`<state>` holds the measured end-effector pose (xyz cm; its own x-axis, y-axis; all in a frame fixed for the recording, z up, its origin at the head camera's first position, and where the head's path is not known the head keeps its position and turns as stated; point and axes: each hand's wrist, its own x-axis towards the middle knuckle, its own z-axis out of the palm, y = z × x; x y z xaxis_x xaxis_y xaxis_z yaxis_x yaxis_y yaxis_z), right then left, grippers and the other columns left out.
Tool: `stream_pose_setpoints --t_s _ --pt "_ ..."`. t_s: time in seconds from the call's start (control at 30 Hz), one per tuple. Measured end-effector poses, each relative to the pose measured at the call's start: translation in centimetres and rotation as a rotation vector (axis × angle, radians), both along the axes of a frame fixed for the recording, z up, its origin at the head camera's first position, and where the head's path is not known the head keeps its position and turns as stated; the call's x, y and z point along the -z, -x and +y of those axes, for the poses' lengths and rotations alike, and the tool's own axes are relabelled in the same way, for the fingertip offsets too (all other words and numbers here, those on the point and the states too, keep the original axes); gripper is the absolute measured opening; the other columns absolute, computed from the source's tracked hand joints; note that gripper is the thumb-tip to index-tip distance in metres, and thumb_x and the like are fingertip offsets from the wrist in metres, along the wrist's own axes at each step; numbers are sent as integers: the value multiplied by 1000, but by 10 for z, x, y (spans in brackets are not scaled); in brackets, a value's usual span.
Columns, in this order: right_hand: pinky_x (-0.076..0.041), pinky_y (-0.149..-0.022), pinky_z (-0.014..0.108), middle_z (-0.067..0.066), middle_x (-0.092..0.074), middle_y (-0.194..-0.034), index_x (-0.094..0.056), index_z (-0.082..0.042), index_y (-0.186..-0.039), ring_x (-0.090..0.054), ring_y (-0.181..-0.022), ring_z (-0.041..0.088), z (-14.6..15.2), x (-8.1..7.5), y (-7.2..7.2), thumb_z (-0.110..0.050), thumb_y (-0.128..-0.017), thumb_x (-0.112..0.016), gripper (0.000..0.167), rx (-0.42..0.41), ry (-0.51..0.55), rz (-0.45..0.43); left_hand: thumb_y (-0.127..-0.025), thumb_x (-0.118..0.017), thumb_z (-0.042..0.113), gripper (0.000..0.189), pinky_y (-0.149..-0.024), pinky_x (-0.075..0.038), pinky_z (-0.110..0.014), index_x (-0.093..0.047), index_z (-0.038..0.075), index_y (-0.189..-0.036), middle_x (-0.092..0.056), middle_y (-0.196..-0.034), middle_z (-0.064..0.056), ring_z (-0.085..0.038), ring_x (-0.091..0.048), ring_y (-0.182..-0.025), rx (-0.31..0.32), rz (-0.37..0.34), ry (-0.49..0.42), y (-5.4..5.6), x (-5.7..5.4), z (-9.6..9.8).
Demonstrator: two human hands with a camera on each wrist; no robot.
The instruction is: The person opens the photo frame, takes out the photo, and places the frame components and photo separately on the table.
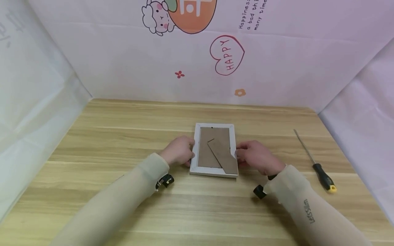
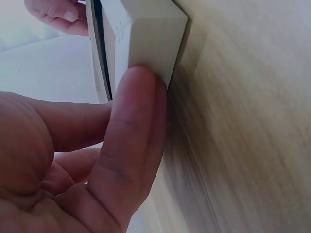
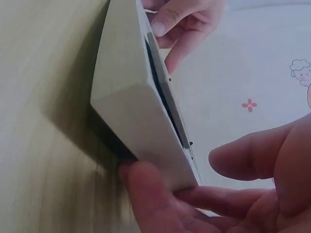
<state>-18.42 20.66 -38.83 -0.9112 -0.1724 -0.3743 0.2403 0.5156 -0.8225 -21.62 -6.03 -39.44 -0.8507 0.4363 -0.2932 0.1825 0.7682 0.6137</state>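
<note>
A white-edged picture frame [image 1: 194, 160] lies face down on the wooden table, its brown backing board [image 1: 204, 155] uppermost. A brown stand flap [image 1: 226, 159] slants across the back and overlaps the lower right edge. My left hand [image 1: 180, 150] grips the left side, with fingertips against the outer edge [image 2: 153, 41] and the thumb toward the back. On the opposite side, my right hand [image 1: 255, 155] holds the right edge, fingers low along the white side wall [image 3: 131, 111]. In the right wrist view its thumb [image 3: 243, 155] stands apart from the back. The frame's front is hidden.
A screwdriver [image 1: 321, 176] with a black and yellow handle lies at the right of the wooden table [image 1: 147, 116]. Behind the table hangs a white printed cloth [image 1: 129, 68], and more white cloth [image 1: 34, 102] encloses the sides.
</note>
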Motion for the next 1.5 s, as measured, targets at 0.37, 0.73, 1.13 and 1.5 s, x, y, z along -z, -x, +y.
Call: stream_pose_setpoints --t_s 0.37,0.73,1.13,1.5 --pt "-58 -79 41 22 -59 -115 -39 4 -140 -66 -89 30 -1 -20 -5 -14 -102 -53 45 26 92 105 -94 -62 0 5 -56 -55 -24 -58 3 -93 -61 -79 -9 -16 -65 -59 0 -32 1 -3 0 1" --pt "-58 -75 43 19 -58 -115 -43 -4 -141 -67 -84 31 -12 -39 -10 -21 -98 -57 48 41 68 176 -97 -63 11 53 -68 -54 -30 -47 3 -147 -70 -86 -9 -16 -67 -65 -6 -35 25 -5 2 1" --pt "-59 -73 41 20 -59 -115 -44 -2 -140 -67 -82 30 -13 -40 -10 -21 -97 -60 49 52 65 191 -100 -57 20 35 -77 -54 -32 -57 8 -133 -64 -119 -5 -19 -61 -101 -73 106 -254 -18 -41 22" --pt "-59 -74 41 19 -58 -116 -37 -1 -147 -68 -83 30 -22 -51 -14 -23 -97 -61 60 60 80 174 -96 -62 41 60 -80 -54 -37 -43 10 -144 -64 -115 -2 -16 -62 -99 -93 -32 -301 -32 -64 42"
